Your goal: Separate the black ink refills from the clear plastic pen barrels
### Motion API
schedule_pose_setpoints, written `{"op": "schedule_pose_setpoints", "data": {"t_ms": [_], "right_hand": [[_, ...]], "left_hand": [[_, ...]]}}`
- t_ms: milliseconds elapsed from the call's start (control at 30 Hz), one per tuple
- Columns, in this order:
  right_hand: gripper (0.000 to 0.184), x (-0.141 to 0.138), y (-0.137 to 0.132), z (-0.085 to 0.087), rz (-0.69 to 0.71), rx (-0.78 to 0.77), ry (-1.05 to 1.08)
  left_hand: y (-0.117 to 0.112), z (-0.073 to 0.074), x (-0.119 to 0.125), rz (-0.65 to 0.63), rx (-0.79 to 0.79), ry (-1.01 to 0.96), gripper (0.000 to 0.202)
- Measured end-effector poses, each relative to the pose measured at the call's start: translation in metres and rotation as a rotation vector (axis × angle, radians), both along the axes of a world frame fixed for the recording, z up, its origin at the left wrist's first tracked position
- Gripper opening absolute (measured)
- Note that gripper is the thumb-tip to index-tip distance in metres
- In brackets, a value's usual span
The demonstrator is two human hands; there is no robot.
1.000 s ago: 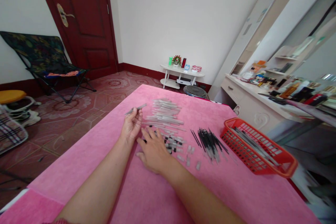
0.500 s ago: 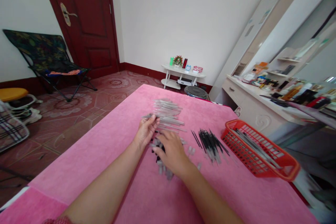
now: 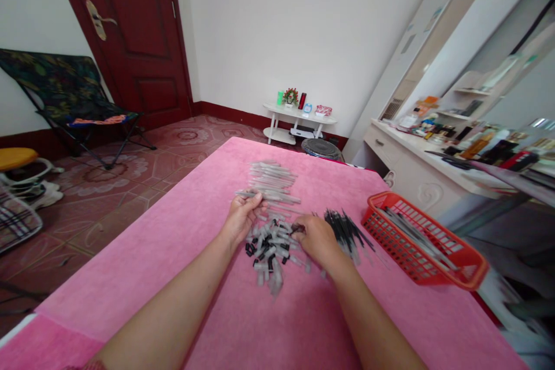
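Note:
My left hand (image 3: 243,214) pinches a slim grey pen barrel (image 3: 245,193), its end pointing left past the thumb. Just beyond lies a row of similar translucent pen barrels (image 3: 273,176) side by side on the pink cloth. Below the hands is a loose heap of small clear and black pen caps (image 3: 269,248). At the heap's right edge, my right hand (image 3: 315,237) has its fingertips closed on a small dark piece (image 3: 297,228), whose kind I cannot make out. The right hand partly covers a fanned pile of thin black pen refills (image 3: 344,231).
A red plastic basket (image 3: 468,277) holding long grey sticks stands on the right of the pink-covered table (image 3: 173,231). A dresser with bottles (image 3: 416,156) lies beyond it. A folding chair (image 3: 65,87) and a door (image 3: 130,29) are at left, a low white stand (image 3: 281,108) behind.
My right hand has moved right, off the cap heap, and its fingers have closed on a small dark piece. The left hand keeps hold of the pen barrel. The view has shifted slightly.

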State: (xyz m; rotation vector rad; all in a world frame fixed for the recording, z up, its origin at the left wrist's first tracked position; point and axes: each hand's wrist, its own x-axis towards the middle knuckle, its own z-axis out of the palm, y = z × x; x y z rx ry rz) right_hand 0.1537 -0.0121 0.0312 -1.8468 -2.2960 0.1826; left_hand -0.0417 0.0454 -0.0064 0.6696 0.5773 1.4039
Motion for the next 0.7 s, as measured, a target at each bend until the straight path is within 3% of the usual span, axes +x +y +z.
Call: {"op": "schedule_pose_setpoints", "data": {"t_ms": [267, 567, 700], "right_hand": [[0.015, -0.0107, -0.0046, 0.0081, 0.000, 0.021, -0.115], [0.016, -0.0097, -0.0043, 0.0034, 0.005, -0.065, -0.164], [0.016, -0.0095, -0.0034, 0.0037, -0.009, -0.026, -0.090]], "left_hand": [[-0.0045, 0.0042, 0.0017, -0.010, 0.029, 0.019, 0.030], [-0.0048, 0.0025, 0.0024, -0.038, 0.025, 0.047, 0.034], [-0.0068, 0.0042, 0.0034, -0.023, 0.031, 0.065, 0.035]]}}
